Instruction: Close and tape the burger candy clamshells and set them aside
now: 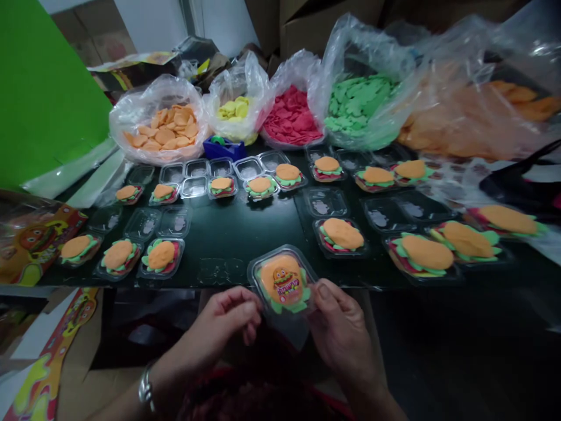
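My right hand (339, 321) pinches a clear plastic clamshell box (284, 283) by its right edge, thumb on top, just in front of the table edge. Through the lid shows a toy burger with an orange bun and green lettuce; a printed burger label sits on it. At the box's left side is my left hand (234, 316), its fingers curled in with nothing visible in them. Whether it touches the box I cannot tell. Nearest on the table are an open box with a burger (342, 235) to the right and another burger (161, 256) to the left.
Several more open boxes with burgers stand in rows on the dark table (254, 228). Behind them are bags of orange pieces (169, 131), yellow pieces (234, 109), red pieces (293, 117) and green pieces (359, 102), plus a blue tape dispenser (224, 149). Printed packaging (39, 240) lies left.
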### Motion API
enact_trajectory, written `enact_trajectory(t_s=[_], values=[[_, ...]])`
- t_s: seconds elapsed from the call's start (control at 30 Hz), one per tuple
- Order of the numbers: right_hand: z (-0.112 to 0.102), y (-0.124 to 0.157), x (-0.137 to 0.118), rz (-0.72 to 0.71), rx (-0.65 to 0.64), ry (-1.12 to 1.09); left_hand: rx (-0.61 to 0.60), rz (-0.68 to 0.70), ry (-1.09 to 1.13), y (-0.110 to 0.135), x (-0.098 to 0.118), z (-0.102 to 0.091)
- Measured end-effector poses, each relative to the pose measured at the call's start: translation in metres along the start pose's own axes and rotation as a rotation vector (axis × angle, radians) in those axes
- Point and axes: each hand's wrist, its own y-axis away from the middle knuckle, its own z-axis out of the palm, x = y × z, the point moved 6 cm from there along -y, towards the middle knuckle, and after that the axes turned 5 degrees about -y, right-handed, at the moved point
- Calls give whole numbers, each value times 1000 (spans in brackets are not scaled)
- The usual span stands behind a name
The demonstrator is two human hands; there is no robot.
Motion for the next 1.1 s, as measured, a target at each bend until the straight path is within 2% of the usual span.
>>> enact_trajectory(t_s=[0.07,0.27,0.47,0.53,0.63,0.67,0.77,0.83,0.93,1.1], values=[[-5,0,-4,-46,10,64,-37,3,-69,4,-4,10],[-7,6,-13,-162,65,197,22,108,-144,-7,2,24],[-13,6,-5,-162,151,110,98,209,-177,-16,-4,28],[-19,3,4,-122,140,73,47,204,-257,-16,0,25],[-26,1,13,-72,80,81,-165,110,-408,-14,14,18],[-26,1,13,-67,46,101,-187,96,-447,-14,23,12],[-17,1,8,-56,-100,199,-60,153,-519,-14,57,-4],[-8,2,2,-37,-199,276,-59,161,-532,-17,68,-3],[2,4,-5,-16,-305,377,-184,81,-433,-23,61,9],[2,3,-9,-1,-341,432,-214,71,-185,-25,47,14]])
